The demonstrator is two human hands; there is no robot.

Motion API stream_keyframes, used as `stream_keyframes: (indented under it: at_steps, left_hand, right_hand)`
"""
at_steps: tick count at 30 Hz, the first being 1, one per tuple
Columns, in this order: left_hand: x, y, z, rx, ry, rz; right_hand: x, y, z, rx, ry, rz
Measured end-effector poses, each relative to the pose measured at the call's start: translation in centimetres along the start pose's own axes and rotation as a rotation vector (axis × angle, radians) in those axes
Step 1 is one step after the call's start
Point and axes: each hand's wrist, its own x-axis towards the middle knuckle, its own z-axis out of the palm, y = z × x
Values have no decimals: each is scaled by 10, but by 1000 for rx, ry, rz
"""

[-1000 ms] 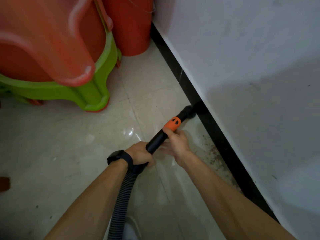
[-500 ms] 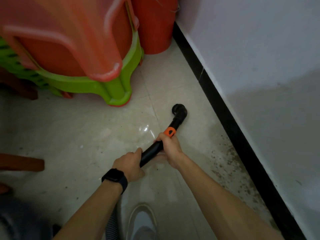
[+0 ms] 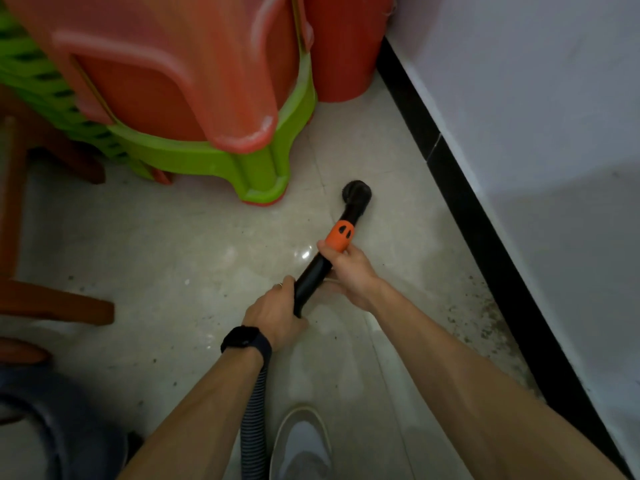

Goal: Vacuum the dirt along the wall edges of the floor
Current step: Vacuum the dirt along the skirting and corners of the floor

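Centrally, my right hand wraps the black wand, its thumb lying against the orange collar. Just behind it, my left hand grips the wand's rear end, fingers curled over the top and a dark watch on the wrist. Ahead of both hands, the round nozzle sits low over the pale tiled floor; whether it touches cannot be told. Behind the left wrist, the ribbed hose runs back beside my shoe.

To the right of my right hand, the dirt lies scattered along the black skirting under the white wall, well apart from the nozzle. To the front left, a green stool stands near the nozzle, a red bucket beyond it.

Likely faults: the nozzle, pointed away from the wall edge, passes over bare tile and leaves the band of dirt; a wide swing knocks the stool leg; my foot treads on the hose and jerks the wand.
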Motion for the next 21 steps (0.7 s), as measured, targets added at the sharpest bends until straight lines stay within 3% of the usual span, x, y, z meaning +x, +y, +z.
stream_keyframes:
  at_steps: [3,6,10,16,18,21]
  left_hand:
    - [13,5,-4,-27,87,-41]
    - [26,13,-6,23,73,-3]
    - [18,10,-16,8,-88,58]
    - [-35,-23,-23,-281,-375,-78]
    - [-54,-30,-25,-340,-473,-94]
    - [-66,-29,-28,-344,-584,-83]
  right_hand:
    - [11,-6,19,-151,-12,-54]
    - [24,-12,24,-162,104,-70]
    - [22,-9,13,6,167,-35]
    - [-19,1,47,126,41,92]
    - [-34,12,58,254,69,115]
    - [-50,31,55,261,150,102]
